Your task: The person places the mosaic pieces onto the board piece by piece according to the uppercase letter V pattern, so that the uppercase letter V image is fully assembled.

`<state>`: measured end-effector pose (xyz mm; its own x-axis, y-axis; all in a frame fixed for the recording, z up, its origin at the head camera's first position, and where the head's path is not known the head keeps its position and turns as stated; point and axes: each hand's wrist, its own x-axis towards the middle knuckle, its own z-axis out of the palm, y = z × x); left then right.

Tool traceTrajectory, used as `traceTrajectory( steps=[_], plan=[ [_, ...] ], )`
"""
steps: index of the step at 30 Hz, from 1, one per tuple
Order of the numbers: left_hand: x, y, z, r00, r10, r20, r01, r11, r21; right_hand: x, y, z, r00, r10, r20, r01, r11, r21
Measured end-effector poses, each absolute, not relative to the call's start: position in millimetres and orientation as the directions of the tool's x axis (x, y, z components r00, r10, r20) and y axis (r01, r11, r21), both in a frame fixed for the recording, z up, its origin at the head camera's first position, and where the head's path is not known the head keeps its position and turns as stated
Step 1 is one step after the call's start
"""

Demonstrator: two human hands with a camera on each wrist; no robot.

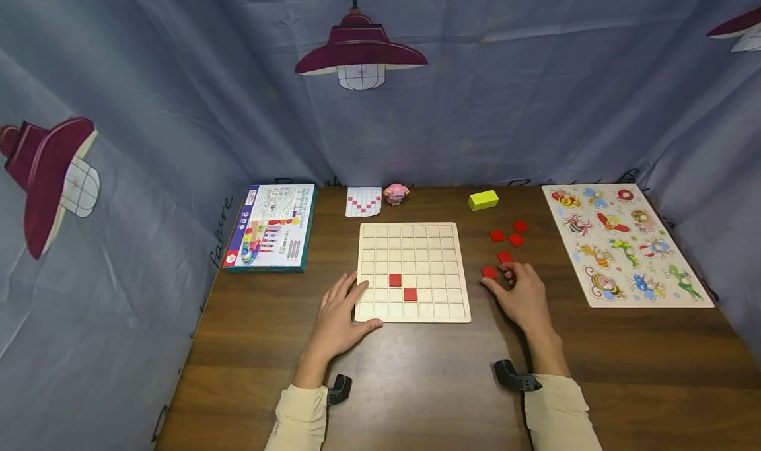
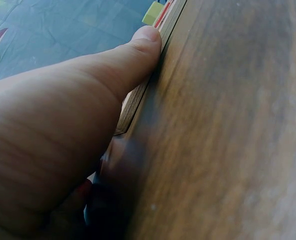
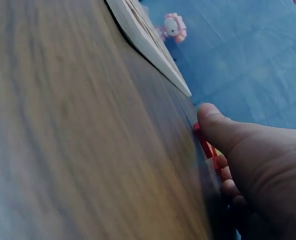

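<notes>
A pale wooden grid board (image 1: 416, 240) lies on the table, with one red square tile (image 1: 395, 280) and another red tile (image 1: 410, 294) in its cells. My left hand (image 1: 339, 322) rests at the board's near left corner, thumb along the near edge and relaxed fingers by the left side. To the right of the board, my right hand (image 1: 523, 296) is low over the table among loose red tiles. Its thumb tip is right at the nearest loose tile (image 1: 489, 273), and its bent forefinger is close to a second loose tile (image 1: 504, 257).
More red tiles (image 1: 515, 240) lie farther back, below a yellow block (image 1: 484, 200). Behind the board are a patterned card (image 1: 363, 201) and a small pink figure (image 1: 395, 193). A boxed game (image 1: 270, 228) lies left; an insect picture board (image 1: 627, 246) lies right. Curtains (image 1: 475, 121) border the table.
</notes>
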<state>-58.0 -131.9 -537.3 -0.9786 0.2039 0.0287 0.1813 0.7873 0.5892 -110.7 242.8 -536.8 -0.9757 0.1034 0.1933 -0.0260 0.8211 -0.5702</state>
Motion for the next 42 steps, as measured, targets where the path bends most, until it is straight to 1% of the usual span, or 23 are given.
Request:
traceTrajectory(
  steps=[3, 12, 19, 24, 32, 38, 42],
  plan=[
    [-56, -133, -537, -0.979, 0.201, 0.027, 0.179, 0.789, 0.589, -111, 243, -541, -0.978, 0.101, 0.183, -0.023, 0.819, -0.573],
    [-57, -133, -533, -0.978, 0.207, 0.025, 0.181, 0.788, 0.588, -109, 250, -542, -0.973, 0.021, 0.228, -0.114, 0.821, -0.560],
    [-59, -131, -533, -0.975, 0.220, 0.030, 0.196, 0.787, 0.585, -106, 249, -541, -0.970, 0.017, 0.243, -0.119, 0.838, -0.533],
    [-58, -132, -534, -0.978, 0.206, 0.010, 0.173, 0.790, 0.589, -110, 239, -541, -0.967, -0.002, 0.256, -0.149, 0.816, -0.558],
    [-56, -133, -533, -0.978, 0.208, 0.005, 0.170, 0.785, 0.596, -113, 196, -533, -0.959, -0.142, 0.247, -0.263, 0.774, -0.576],
    [-56, -132, -533, -0.979, 0.204, 0.005, 0.166, 0.784, 0.598, -119, 146, -524, -0.924, -0.294, 0.244, -0.382, 0.714, -0.586],
    [-57, -132, -534, -0.979, 0.204, 0.003, 0.167, 0.789, 0.592, -126, 115, -522, -0.908, -0.358, 0.218, -0.416, 0.704, -0.576]
  ],
)
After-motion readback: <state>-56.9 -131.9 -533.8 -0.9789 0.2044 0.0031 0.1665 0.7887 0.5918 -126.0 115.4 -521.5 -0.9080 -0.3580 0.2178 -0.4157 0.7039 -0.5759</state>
